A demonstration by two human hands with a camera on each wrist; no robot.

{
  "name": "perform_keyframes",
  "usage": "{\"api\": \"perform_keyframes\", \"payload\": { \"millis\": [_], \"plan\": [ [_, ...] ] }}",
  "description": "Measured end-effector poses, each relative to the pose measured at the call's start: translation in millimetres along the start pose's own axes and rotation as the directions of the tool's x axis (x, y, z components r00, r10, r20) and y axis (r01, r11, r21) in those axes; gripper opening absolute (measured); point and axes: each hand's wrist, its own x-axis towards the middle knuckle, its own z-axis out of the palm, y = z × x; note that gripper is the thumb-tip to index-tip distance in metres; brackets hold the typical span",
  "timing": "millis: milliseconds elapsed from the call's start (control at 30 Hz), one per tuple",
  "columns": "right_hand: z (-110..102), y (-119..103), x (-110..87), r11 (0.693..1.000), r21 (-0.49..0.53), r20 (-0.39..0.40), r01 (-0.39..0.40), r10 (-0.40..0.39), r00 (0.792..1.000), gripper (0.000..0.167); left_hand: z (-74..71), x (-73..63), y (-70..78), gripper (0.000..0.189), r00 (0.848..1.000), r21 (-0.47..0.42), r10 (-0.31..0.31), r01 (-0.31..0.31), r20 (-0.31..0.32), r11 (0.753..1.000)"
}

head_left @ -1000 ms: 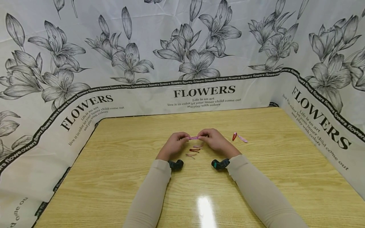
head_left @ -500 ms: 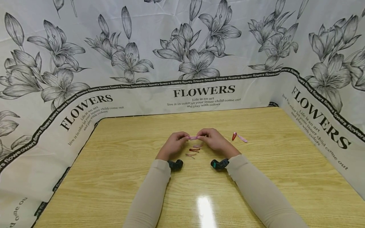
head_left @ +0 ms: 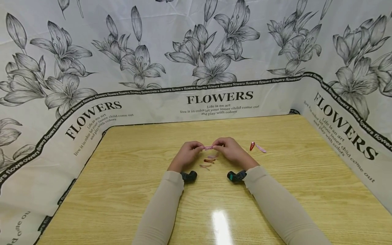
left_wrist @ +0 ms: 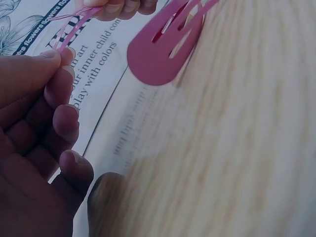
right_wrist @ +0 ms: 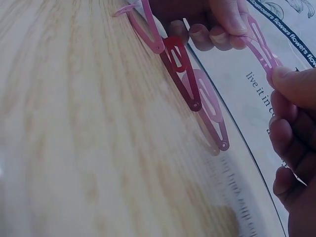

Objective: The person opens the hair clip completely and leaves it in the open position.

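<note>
A pink snap hair clip (right_wrist: 260,45) is stretched between both hands, above the table. My left hand (head_left: 189,154) pinches one end between thumb and index finger. At the other end, my right hand (head_left: 232,152) pinches it the same way. In the right wrist view the clip's frame and inner tongue stand apart. Just below the hands on the table lie a pale pink hair clip (head_left: 212,157), a dark red hair clip (head_left: 209,161) and another pinkish hair clip (head_left: 205,166), one behind another. These three also show in the right wrist view.
Right of my right hand lie a red hair clip (head_left: 252,146) and a pink hair clip (head_left: 261,149). The wooden table (head_left: 122,190) is bounded at the back and sides by a white flower-printed cloth (head_left: 159,105). A black camera (head_left: 190,176) sits on my left wrist.
My hands stay almost still with the hair clip between them. The clip looked like a solid purple strip a second ago; now it appears paler, with thin parted strips.
</note>
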Motion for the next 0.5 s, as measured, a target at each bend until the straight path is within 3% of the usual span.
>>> {"api": "perform_keyframes", "payload": {
  "millis": [267,500],
  "plan": [
    [0.9,-1.9,1.2,1.000,-0.008,-0.020,-0.018,0.017,1.000,0.015,-1.2,0.9,-0.3,0.019,0.999,-0.001,-0.036,0.036,-0.007,0.999],
    [0.9,0.2,4.9,0.999,-0.036,-0.021,-0.020,0.019,1.000,0.014,-0.7,2.8,-3.0,0.017,1.000,0.027,-0.019,0.020,-0.014,0.999]
  ]
}}
